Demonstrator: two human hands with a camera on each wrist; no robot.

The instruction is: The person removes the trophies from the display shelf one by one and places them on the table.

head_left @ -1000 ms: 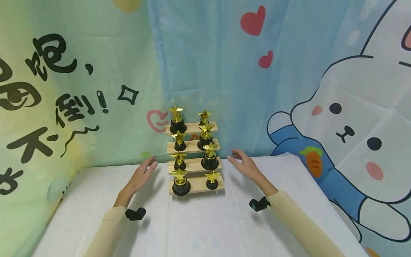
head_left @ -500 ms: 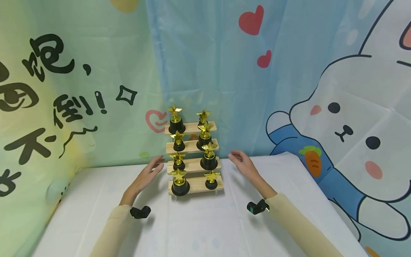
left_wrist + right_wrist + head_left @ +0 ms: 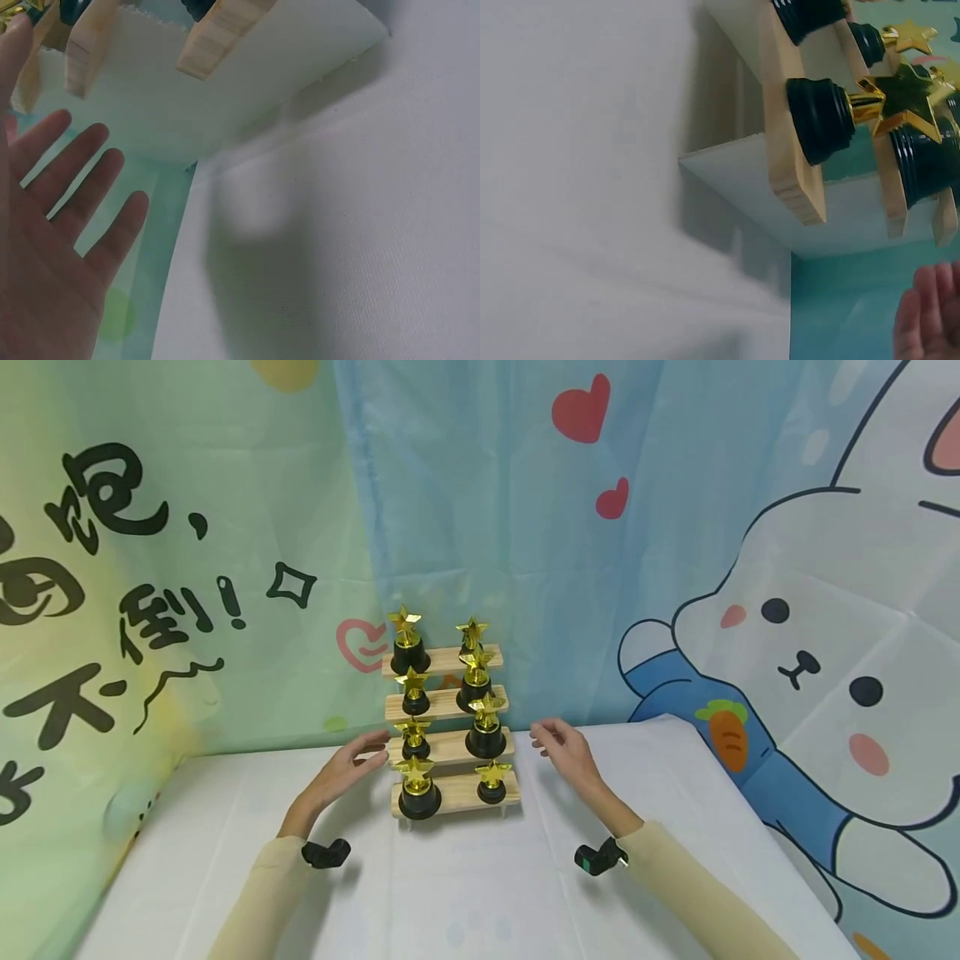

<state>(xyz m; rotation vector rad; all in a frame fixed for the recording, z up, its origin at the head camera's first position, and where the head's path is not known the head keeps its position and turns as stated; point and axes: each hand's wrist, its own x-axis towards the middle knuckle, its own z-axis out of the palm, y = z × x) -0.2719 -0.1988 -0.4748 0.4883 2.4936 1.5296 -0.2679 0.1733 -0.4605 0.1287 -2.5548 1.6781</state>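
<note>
A tiered stand with wooden shelves (image 3: 457, 789) carries several trophies, each a gold star on a black base. On its lowest shelf are a larger trophy (image 3: 420, 799) at left and a smaller trophy (image 3: 492, 791) at right. My left hand (image 3: 337, 781) is beside the stand's left side, fingertips close to a shelf end; whether they touch I cannot tell. In the left wrist view the left palm (image 3: 52, 240) shows straight, spread fingers. To the right of the stand, apart from it, my right hand (image 3: 573, 758) holds nothing. Only part of the right hand (image 3: 934, 315) shows in its wrist view.
A white cloth (image 3: 465, 893) covers the table. Right behind the stand hangs a printed curtain (image 3: 480, 510) with a rabbit, hearts and lettering. White side panels (image 3: 742, 187) support the shelves. Both wrists wear small black devices (image 3: 326, 854).
My left hand has moved right, closer to the stand's left side. The right hand has hardly moved. The trophies stay where they were; the head view has shifted slightly.
</note>
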